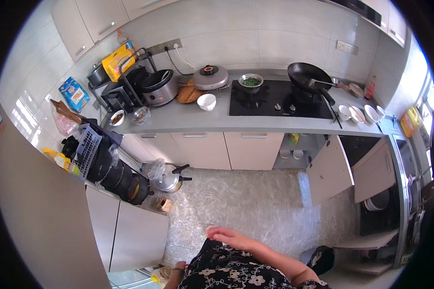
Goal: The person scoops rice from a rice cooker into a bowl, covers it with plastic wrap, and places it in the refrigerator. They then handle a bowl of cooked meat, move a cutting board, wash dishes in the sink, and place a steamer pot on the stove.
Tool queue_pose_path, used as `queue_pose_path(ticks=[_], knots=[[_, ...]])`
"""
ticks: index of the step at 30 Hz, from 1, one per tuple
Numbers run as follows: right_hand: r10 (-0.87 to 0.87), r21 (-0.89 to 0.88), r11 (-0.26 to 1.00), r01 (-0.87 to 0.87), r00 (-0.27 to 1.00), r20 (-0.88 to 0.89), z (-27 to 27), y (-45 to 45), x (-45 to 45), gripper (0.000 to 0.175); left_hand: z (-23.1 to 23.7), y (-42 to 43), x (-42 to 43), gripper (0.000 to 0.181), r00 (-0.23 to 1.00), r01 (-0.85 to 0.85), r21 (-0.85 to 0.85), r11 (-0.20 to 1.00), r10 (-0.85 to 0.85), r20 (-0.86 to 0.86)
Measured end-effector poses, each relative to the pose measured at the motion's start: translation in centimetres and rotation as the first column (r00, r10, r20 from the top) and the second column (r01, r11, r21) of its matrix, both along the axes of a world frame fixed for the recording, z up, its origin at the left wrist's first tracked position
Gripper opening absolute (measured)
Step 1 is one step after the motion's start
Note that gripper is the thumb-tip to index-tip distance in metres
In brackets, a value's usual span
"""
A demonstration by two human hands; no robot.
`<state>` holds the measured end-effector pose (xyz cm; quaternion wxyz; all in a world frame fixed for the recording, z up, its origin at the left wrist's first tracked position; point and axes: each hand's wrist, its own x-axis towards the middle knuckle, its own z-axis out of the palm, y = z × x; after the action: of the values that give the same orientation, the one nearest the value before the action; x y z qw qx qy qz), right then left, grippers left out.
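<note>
My right hand (222,235) is in front of my body over the floor, fingers bent together; a small pale shape at the fingertips is too unclear to name. My left hand (181,264) is low beside my patterned shirt, mostly hidden beyond a dark wristband, close to bagged items (165,271) in an open fridge or freezer compartment (132,278). Across the floor, the counter (217,124) holds a steel bowl of chopped greens (251,82) and a black wok (308,77) with a spatula (327,83) on the black cooktop (282,103).
A rice cooker (161,90), lidded pan (210,77) and white bowl (206,102) stand on the counter. A pressure cooker (170,180) and small box (164,204) sit on the floor. Cabinet doors (331,171) hang open at right; a black-lined bin (320,258) stands behind my right arm.
</note>
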<state>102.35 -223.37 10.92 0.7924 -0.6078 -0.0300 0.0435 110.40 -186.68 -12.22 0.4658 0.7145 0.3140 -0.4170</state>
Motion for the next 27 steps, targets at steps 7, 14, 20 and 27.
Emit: queue_pose_path(ticks=[7,14,20,27], knots=[[-0.097,0.111,0.985,0.131,0.958,-0.269,0.3,-4.8,0.7,0.034,0.3,-7.8,5.6,0.027,0.985,0.172,-0.018,0.985,-0.171,0.037],[-0.129,0.098,0.976,0.195,0.879,-0.458,-2.6,-8.8,7.4,0.038,0.1,-13.0,12.9,0.022,0.845,0.524,0.081,0.848,-0.530,0.071],[-0.183,0.028,0.972,0.235,0.821,-0.541,-3.1,-12.9,16.6,0.037,-3.8,-12.9,21.8,0.023,0.947,0.313,-0.017,0.949,-0.314,-0.069],[-0.315,-0.097,0.947,0.307,0.823,-0.472,-4.9,-19.5,27.2,0.033,-2.1,-18.1,33.1,0.024,0.977,0.209,-0.003,0.978,-0.208,0.050]])
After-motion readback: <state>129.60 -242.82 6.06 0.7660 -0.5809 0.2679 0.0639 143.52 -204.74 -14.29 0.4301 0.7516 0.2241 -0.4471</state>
